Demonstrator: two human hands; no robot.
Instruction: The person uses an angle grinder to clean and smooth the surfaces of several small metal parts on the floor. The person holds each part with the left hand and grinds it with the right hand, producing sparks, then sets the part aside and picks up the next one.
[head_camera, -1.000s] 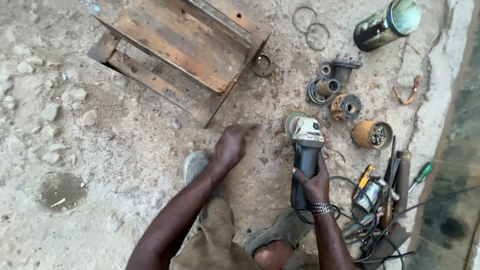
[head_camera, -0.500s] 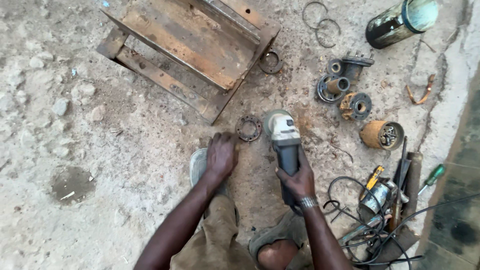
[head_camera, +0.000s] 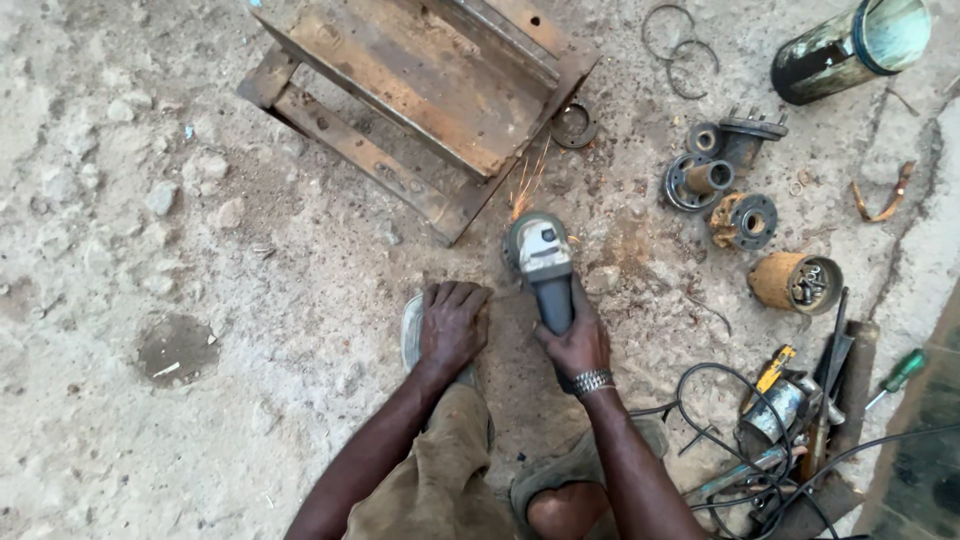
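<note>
Low in the middle of the frame, the person's left hand (head_camera: 453, 325) rests palm down with fingers curled over the toe of a sandal (head_camera: 412, 330). Just to its right, the right hand (head_camera: 577, 338), a metal bracelet (head_camera: 592, 381) on its wrist, is wrapped around the handle of a grey angle grinder (head_camera: 542, 262). Orange sparks (head_camera: 528, 185) fly from the grinder's head. Above, in the upper centre, lies a rusty steel frame (head_camera: 420, 90). Rusty machine parts (head_camera: 740, 190) are scattered at right.

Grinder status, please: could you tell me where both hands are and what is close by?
Right hand shut on grinder, sparks flying. Left hand flat on own foot. Rusty metal frame just ahead; cable trails right.
</note>
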